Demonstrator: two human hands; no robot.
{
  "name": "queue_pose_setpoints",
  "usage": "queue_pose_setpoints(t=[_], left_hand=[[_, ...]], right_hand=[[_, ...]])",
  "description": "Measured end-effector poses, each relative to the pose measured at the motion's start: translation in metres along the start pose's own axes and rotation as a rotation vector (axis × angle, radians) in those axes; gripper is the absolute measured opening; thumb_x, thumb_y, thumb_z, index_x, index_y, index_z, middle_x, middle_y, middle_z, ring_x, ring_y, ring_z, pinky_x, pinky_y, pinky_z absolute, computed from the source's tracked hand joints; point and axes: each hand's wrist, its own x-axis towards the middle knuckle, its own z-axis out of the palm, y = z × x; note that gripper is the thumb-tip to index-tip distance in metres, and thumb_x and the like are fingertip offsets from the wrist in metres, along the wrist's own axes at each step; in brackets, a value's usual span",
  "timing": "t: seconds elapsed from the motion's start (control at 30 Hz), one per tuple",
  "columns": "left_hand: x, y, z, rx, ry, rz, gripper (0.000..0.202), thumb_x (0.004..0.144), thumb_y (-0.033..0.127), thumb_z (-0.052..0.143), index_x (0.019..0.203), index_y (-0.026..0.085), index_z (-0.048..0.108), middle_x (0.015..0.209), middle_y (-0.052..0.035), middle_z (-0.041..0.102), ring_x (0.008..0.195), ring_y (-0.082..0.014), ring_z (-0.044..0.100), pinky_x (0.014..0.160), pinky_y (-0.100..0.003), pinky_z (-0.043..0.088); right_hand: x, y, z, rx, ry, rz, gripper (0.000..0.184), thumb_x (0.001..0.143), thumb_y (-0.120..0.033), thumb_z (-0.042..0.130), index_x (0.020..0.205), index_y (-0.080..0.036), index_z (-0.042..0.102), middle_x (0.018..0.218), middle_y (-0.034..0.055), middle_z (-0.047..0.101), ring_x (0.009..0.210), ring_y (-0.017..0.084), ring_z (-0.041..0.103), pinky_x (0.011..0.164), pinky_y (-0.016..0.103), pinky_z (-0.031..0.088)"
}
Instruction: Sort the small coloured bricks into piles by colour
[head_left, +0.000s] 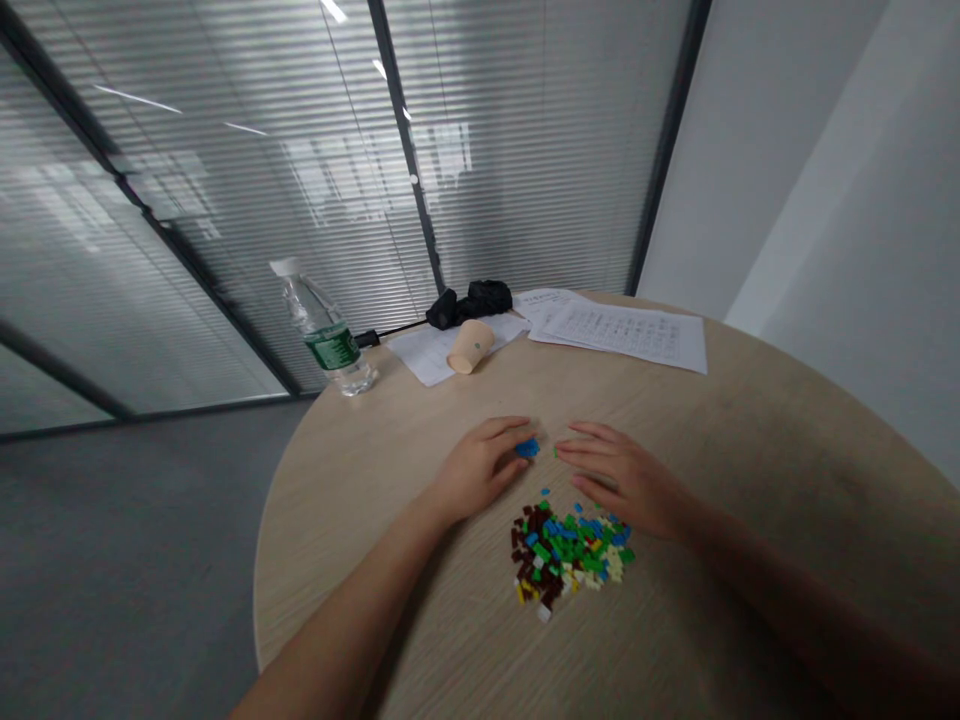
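My left hand (484, 462) rests above the table with thumb and fingers closed around a blue toy building brick piece (528, 448). Across from it, my right hand (621, 470) has its fingers stretched out and slightly apart. A tiny green brick (556, 453) shows at those fingertips; whether they touch it I cannot tell. Just nearer to me lies a loose pile of small toy bricks (574, 548) in brown, green, blue, yellow, cream and white. One small blue brick (545, 492) lies apart, above the pile.
The round wooden table (360, 480) carries a water bottle (330, 340) at its far left. A paper cup (470, 347) lies tipped over on a sheet, beside a black folded umbrella (480, 302). Printed papers (622, 330) lie at the back. Glass with blinds stands behind.
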Motion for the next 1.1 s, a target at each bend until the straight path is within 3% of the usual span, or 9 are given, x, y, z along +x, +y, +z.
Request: queue_pose_setpoints(t=[0.23,0.5,0.8,1.1], left_hand=[[-0.0007,-0.0012,0.0055,-0.015,-0.114,0.090,0.042,0.091,0.022,0.046,0.133,0.021,0.043,0.139,-0.0084,0.045,0.127,-0.0181,0.042,0.106,-0.040,0.035],[-0.0007,0.0020,0.0027,0.023,-0.133,0.044,0.039,0.090,0.023,0.047,0.128,0.017,0.048,0.135,-0.0105,0.049,0.123,-0.0188,0.047,0.104,-0.038,0.037],[-0.0016,0.0029,0.0009,0.042,-0.143,0.064,0.040,0.090,0.025,0.048,0.129,0.023,0.047,0.138,-0.0079,0.045,0.126,-0.0198,0.043,0.104,-0.042,0.035],[-0.0018,0.0029,0.0002,0.046,-0.157,0.049,0.037,0.087,0.025,0.052,0.123,0.018,0.053,0.132,-0.0101,0.052,0.122,-0.0200,0.047,0.103,-0.039,0.037]], right_hand=[[-0.0020,-0.0004,-0.0026,0.038,-0.017,0.002,0.032,0.088,-0.028,0.052,0.116,-0.018,0.063,0.120,0.0091,0.064,0.127,0.027,0.041,0.100,0.047,0.041],[-0.0020,-0.0015,-0.0006,0.029,-0.038,0.035,0.034,0.088,-0.028,0.051,0.118,-0.016,0.062,0.120,0.0093,0.064,0.126,0.028,0.043,0.100,0.047,0.041],[-0.0031,-0.0008,-0.0007,0.044,-0.004,0.056,0.037,0.089,-0.028,0.051,0.122,-0.015,0.059,0.121,0.0108,0.063,0.125,0.027,0.044,0.100,0.046,0.041],[-0.0032,-0.0037,-0.0006,0.060,-0.047,0.038,0.037,0.089,-0.028,0.049,0.122,-0.014,0.059,0.123,0.0103,0.062,0.128,0.027,0.041,0.102,0.045,0.039]])
